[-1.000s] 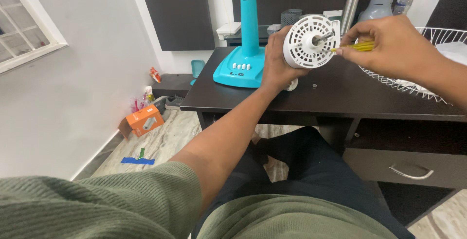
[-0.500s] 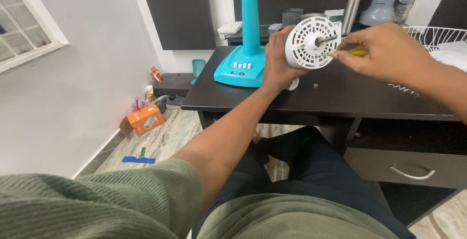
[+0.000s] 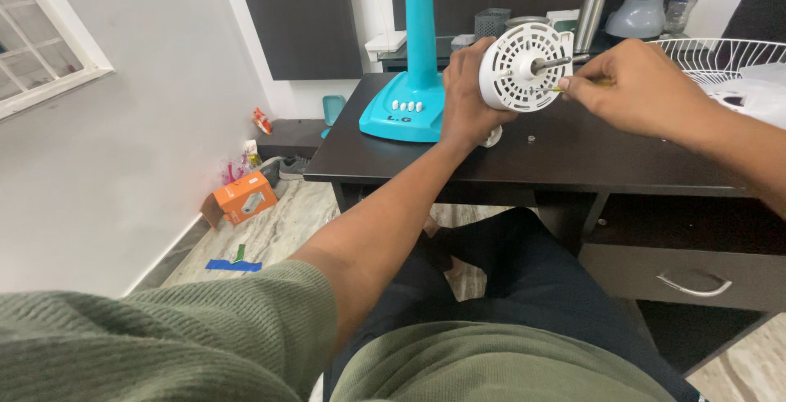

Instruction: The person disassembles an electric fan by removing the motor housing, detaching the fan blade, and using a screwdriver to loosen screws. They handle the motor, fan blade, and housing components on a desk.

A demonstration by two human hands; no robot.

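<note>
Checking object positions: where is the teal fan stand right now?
The teal fan stand stands upright on the dark desk's left end, just left of the left hand holding the white motor housing.

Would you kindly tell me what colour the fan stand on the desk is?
The fan stand is turquoise blue, seen in the head view.

Your dark table (image 3: 573,156)
Turquoise fan stand (image 3: 409,83) sits at its ten o'clock; wire fan guard (image 3: 720,54) at two; small nut (image 3: 530,137) near centre.
</note>
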